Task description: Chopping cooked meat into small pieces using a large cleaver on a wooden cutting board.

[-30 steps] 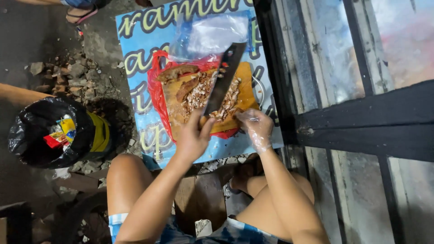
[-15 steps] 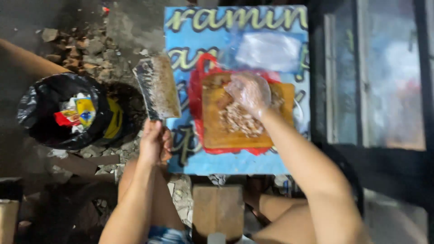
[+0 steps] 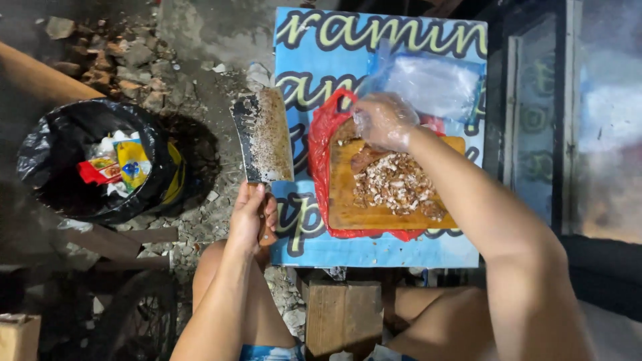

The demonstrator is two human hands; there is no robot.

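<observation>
My left hand grips the handle of a broad cleaver, its blade flat and smeared with bits, held to the left of the table. A wooden cutting board lies on a red plastic bag and carries a heap of chopped meat. My right hand, inside a clear plastic glove, hovers at the board's far edge, fingers curled over a piece of meat there; whether it holds anything I cannot tell.
The small table is covered by a blue printed banner. A clear plastic bag lies behind the board. A bin with a black liner and rubbish stands at the left on rubble-strewn ground. A dark metal frame runs along the right.
The cleaver left the board and swung out to the left in my left hand. My gloved right hand moved from the near right of the board onto the meat, then to the far edge.
</observation>
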